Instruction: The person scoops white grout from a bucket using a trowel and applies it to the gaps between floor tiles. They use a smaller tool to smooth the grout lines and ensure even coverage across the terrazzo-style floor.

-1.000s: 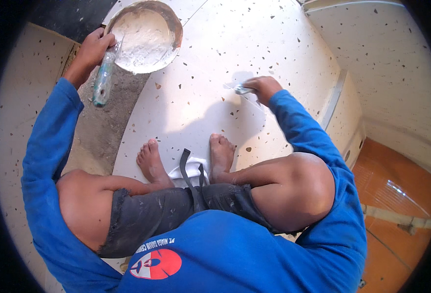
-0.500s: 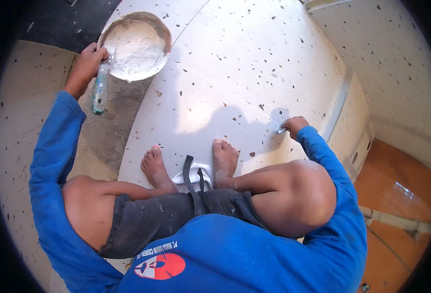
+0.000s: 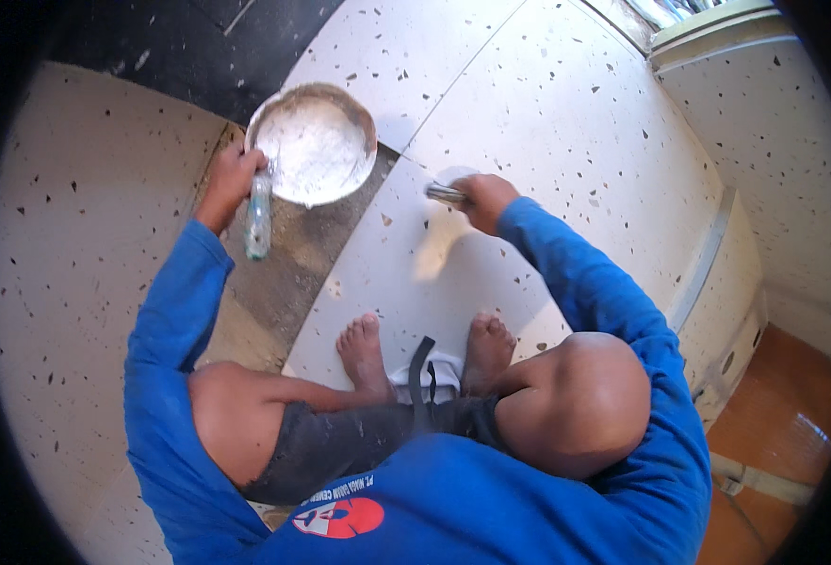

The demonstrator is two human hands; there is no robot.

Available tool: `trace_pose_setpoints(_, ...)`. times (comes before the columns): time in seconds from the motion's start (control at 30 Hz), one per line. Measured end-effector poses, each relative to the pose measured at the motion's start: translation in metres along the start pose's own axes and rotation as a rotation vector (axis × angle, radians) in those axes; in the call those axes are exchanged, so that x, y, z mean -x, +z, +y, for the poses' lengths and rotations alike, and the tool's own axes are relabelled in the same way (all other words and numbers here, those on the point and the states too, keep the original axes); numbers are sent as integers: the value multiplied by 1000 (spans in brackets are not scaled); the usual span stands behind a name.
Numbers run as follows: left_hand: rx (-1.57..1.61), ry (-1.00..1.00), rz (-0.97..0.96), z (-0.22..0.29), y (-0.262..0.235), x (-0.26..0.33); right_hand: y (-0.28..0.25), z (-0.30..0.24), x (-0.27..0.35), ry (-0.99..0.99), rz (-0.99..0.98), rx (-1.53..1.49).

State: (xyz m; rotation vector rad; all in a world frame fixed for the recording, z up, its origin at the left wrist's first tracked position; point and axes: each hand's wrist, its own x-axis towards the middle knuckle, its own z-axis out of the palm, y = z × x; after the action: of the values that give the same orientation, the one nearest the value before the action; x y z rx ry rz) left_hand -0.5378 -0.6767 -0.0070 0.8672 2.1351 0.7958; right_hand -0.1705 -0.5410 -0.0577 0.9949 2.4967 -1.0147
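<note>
Bare feet (image 3: 361, 358): nearest your body, both rested on the speckled slab (image 3: 368, 282).
Tool handle (image 3: 258, 226): teal and clear, it jutted toward you from the bowl's near-left rim; probably light and stiff, perhaps slick, best gripped mid-length.
Grey piece (image 3: 445, 193): over the slab, at your right fingertips; likely thin and light, too blurred to judge stiff or soft, and best pinched at the edge nearest your palm.
Right hand (image 3: 488, 200): your fingers pinched that piece; whether it touched the slab, you could not tell.
Left hand (image 3: 234, 179): your fingers clasped the bowl's rim together with the upper end of the handle.
Mixing bowl (image 3: 363, 115): ahead of your left knee; probably rigid, weighted by the white mix (image 3: 317, 155), which looked soft. A one-sided rim hold risked tipping; support beneath would have steadied it.
</note>
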Motion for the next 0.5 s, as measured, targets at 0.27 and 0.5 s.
trace_pose_setpoints(0.27,27,14,-27,-19,-4,-1,57,-19,-53,-129,228,207)
trace_pose_setpoints(0.5,39,-15,23,-13,-6,-7,41,-11,-74,-217,374,184)
